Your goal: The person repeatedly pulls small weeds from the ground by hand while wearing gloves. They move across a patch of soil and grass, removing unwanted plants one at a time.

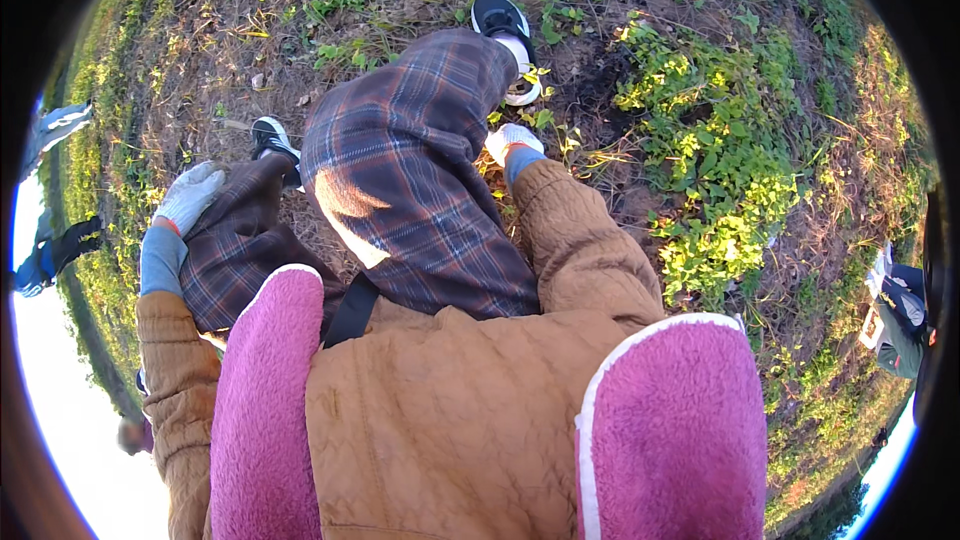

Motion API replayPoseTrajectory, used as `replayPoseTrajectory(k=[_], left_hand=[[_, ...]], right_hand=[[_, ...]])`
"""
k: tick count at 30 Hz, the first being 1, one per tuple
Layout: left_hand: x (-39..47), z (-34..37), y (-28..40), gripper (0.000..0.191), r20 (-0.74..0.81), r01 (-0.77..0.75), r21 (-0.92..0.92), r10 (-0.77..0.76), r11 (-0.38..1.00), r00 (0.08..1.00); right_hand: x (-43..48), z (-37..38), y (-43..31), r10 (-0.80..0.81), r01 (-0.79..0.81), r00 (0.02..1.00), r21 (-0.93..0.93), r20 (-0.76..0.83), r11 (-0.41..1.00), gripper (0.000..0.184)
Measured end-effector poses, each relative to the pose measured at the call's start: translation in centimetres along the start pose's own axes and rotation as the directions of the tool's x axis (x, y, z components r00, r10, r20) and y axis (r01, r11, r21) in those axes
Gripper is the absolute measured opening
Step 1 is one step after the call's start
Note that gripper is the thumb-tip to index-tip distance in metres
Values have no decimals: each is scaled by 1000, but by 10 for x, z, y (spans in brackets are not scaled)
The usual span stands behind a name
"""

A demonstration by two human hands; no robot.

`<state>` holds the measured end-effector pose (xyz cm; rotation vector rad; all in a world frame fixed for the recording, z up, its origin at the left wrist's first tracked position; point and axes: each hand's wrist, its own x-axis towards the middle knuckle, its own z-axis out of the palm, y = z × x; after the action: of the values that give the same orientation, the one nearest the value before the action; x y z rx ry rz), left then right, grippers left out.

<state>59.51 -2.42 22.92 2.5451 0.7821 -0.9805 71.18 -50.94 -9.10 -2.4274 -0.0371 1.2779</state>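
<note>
My left hand (191,191), in a whitish knit work glove, rests on the plaid cloth over my left knee (244,202), with nothing visible in it. On the right, my right hand (514,142) is low beside my right shin, in a similar glove with the fingers curled. Yellow-green leafy stems (544,118) stand around it; its fingertips are hidden, so I cannot tell whether it grips one. Black-and-white sneakers show ahead, the right shoe (501,15) farther forward than the left shoe (271,136). Dark plaid trousers (420,142) cover my bent legs.
Low leafy plants (705,142) grow in a row at right, with dry stalks and soil (187,82) at left. Two pink plush flaps (675,420) hang before my tan jacket (450,420). Other people, including one person (904,315) at right, appear near the rim.
</note>
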Motion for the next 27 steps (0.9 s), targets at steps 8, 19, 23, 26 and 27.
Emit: replayPoseTrajectory(k=[8,19,23,26,27], left_hand=[[-21,-3,7,49,23,59,-105,-57,993,998],[6,3,10,45,25,-41,-45,42,998,999],[9,0,-11,45,64,1,-287,18,958,998],[11,2,0,46,23,-15,-233,21,972,1000],[11,1,4,47,-3,-18,-196,18,980,1000]], right_hand=[[33,51,21,-191,193,971,1,141,981,44],[-2,72,86,-109,269,954,641,-278,718,31],[-57,-5,97,-260,391,911,473,-320,790,39],[-80,-47,136,-117,379,882,542,-456,750,39],[-90,-63,147,-70,351,892,586,-447,730,39]])
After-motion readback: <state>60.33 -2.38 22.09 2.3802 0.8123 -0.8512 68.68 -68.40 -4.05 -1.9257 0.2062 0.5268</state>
